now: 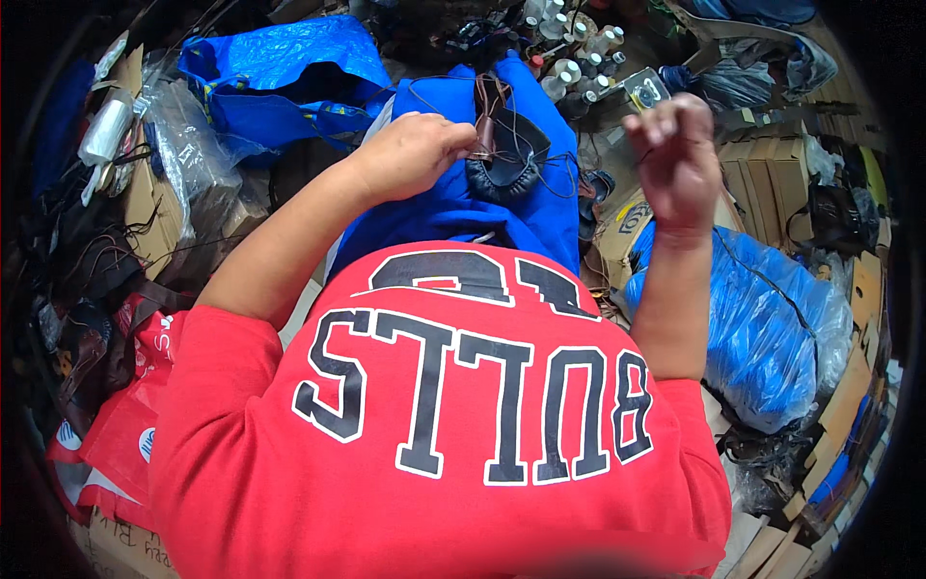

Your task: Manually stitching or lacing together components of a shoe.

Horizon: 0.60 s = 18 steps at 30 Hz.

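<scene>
A black leather shoe upper (503, 179) with a gathered, puckered edge rests between my knees on my blue trousers (424, 207). A brown strip of leather or a brown handle (485, 137) lies against its left side, and thin dark cord (561, 185) loops loosely around it. My left hand (422, 151) is closed, its fingertips pinched together right beside the brown piece; what they grip is hidden. Raised well to the right and away from the upper, my right hand (675, 154) has its fingers curled in. Anything thin held there is too small to make out.
A blue woven bag (289, 82) lies ahead to the left. Several small bottles (584, 63) stand at the far side. On the right are a full blue plastic bag (762, 328) and cardboard (767, 179). Plastic wrap (198, 154) and a red bag (121, 434) lie at left.
</scene>
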Motion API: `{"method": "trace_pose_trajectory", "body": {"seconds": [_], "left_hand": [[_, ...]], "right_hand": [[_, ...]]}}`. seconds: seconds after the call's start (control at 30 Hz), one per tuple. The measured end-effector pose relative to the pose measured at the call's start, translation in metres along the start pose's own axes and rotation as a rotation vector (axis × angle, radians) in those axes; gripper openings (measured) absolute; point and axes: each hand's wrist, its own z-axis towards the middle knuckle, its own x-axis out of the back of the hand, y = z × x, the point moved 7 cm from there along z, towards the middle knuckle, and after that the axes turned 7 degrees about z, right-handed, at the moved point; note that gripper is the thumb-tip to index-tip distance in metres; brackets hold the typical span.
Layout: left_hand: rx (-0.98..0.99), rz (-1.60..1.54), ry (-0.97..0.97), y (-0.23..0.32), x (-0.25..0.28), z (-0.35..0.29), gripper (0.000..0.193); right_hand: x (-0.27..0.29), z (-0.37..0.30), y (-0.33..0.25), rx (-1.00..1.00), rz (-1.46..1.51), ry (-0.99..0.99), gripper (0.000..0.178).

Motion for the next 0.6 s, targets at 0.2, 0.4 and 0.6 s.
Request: {"method": "trace_pose_trajectory", "body": {"seconds": [0.2, 0.4, 0.6], "left_hand": [[0.057, 0.022, -0.028, 0.002, -0.003, -0.009, 0.005], [-0.015, 0.094, -0.082, -0.006, 0.001, -0.022, 0.008], [0.457, -0.281, 0.101, -0.089, 0.054, -0.082, 0.009]], "right_hand": [[-0.012, -0.013, 0.097, -0.205, -1.614, -0.248, 0.025], [0.022, -0.027, 0.102, -0.326, -1.682, -0.242, 0.020], [0.032, -0.029, 0.091, -0.312, -1.571, -0.129, 0.018]]}}
